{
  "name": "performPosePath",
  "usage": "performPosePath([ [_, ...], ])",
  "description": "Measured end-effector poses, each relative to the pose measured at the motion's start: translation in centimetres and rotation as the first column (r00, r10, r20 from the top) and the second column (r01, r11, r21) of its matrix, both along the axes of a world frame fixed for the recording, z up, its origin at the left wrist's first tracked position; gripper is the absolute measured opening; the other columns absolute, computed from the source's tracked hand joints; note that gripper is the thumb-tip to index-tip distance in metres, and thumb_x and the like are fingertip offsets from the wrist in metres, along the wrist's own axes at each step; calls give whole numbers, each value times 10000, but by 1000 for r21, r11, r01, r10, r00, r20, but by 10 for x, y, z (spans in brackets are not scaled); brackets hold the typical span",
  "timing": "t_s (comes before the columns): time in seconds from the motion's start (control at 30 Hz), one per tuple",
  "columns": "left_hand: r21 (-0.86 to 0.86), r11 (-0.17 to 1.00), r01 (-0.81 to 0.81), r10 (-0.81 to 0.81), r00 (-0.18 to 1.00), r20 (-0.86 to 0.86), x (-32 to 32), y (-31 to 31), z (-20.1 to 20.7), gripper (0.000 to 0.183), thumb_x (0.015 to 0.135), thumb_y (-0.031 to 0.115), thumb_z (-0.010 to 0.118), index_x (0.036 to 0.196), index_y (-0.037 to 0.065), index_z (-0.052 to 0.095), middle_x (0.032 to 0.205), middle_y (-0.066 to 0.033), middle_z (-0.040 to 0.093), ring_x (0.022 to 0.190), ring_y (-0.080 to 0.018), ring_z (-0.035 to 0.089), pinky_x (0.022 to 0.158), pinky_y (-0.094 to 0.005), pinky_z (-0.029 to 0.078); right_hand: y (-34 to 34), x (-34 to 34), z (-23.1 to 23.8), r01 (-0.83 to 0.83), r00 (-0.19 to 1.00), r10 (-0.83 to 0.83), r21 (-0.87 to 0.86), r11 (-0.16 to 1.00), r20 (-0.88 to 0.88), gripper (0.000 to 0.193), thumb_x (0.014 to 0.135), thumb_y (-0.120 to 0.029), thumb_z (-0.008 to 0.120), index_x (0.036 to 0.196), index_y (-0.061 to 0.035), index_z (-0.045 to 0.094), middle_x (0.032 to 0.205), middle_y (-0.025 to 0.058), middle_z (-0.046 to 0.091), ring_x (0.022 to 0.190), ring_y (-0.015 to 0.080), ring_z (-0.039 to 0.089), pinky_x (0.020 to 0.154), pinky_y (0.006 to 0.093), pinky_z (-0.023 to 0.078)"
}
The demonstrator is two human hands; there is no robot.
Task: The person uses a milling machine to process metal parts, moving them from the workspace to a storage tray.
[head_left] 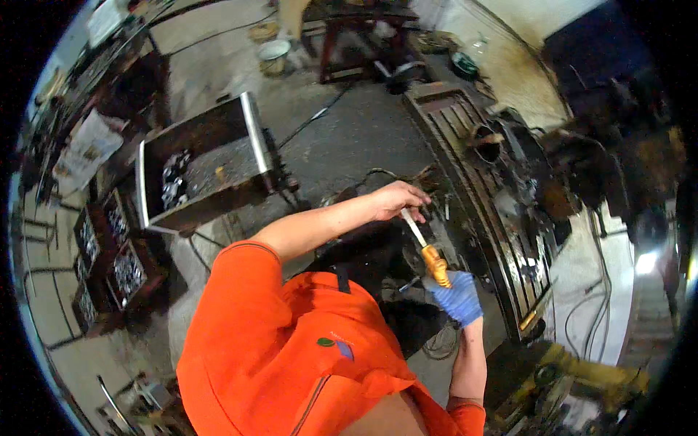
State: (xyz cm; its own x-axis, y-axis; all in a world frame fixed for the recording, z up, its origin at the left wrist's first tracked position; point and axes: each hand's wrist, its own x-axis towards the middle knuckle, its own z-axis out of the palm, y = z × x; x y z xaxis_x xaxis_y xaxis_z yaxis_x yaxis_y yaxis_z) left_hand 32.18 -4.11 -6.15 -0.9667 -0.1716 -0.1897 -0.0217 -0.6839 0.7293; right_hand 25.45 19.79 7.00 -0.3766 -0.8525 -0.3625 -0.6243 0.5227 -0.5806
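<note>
My left hand [396,201] is bare and reaches in from the left, its fingers bent around the upper end of a slim tool's pale, straight shaft [415,228]. The tool's ribbed handle [435,266] is yellow-orange and slants down toward me. In a blue glove, my right hand [457,296] grips the lower part of that handle; some of its fingers are hidden or blurred. Just right of both hands runs a dark metal machine bed [488,211] with long slots. Small dark parts by the left fingertips are too unclear to name.
An open metal bin [254,134] with dark metal pieces stands at left, near several crates [131,272] of shiny parts. Farther off are a pale bucket [274,57] and a dark table [363,22]. Yellow machinery [574,370] sits at lower right; cables [600,291] hang nearby.
</note>
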Motion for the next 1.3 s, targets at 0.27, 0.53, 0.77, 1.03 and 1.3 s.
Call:
performPosePath([
  [0.27,-949,259,-181,736,673,73,243,-110,79,391,749,123,607,1117,3,547,913,-97,651,837,-188,609,786,-306,468,-28,-10,16,-40,996,51,-149,988,71,305,723,-266,691,664,8,568,521,66,506,490,109,417,471,305,372],
  [0.53,-696,258,670,964,-136,226,484,-177,-14,203,746,183,529,902,69,589,921,-172,616,890,-338,590,744,-438,475,-19,-10,-6,16,994,-12,-40,999,106,240,725,-203,688,701,1,564,536,46,515,495,94,412,462,303,371],
  [0.77,-524,297,798,938,-141,316,464,-178,-29,147,736,87,540,875,74,585,910,-121,632,866,-284,615,718,-394,484,-29,-4,-13,15,996,-12,-29,999,83,243,723,-208,687,741,-2,561,576,95,532,512,126,439,485,305,389],
  [1.03,-858,-34,512,992,120,32,489,-174,-43,152,740,73,580,883,21,584,819,-116,626,633,-210,588,582,-337,456,-15,-5,-13,-43,999,43,-31,999,-4,254,707,-235,695,798,-22,588,639,138,580,540,197,539,522,300,432],
  [1.3,-327,506,-798,853,519,52,271,-146,83,264,804,121,534,1024,-25,526,825,-80,561,568,-155,547,708,-380,517,-61,33,34,-269,959,266,-18,963,-101,393,719,-411,624,858,-44,600,727,198,599,692,366,585,607,409,461],
])
